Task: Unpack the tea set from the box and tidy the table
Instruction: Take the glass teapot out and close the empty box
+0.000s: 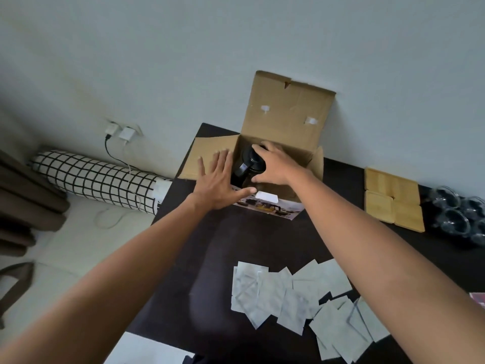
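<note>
from the head camera, the right hand (273, 164) curls its fingers (262, 148) over the black lid of the teapot (248, 166), which sits inside the open cardboard box (286, 111) on the dark table (210, 258). the left hand (219, 182) lies flat with fingers spread wide, holding nothing, pressed on the box flap just left of the teapot. wooden coasters (393, 198) and glass cups (459, 216) sit well right of the right fingers, and grey sachets (288, 292) lie nearer the camera.

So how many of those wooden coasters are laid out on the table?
4 wooden coasters, in a two-by-two block right of the box: two nearer the wall, two nearer the person. More could be stacked beneath or still boxed.
</note>
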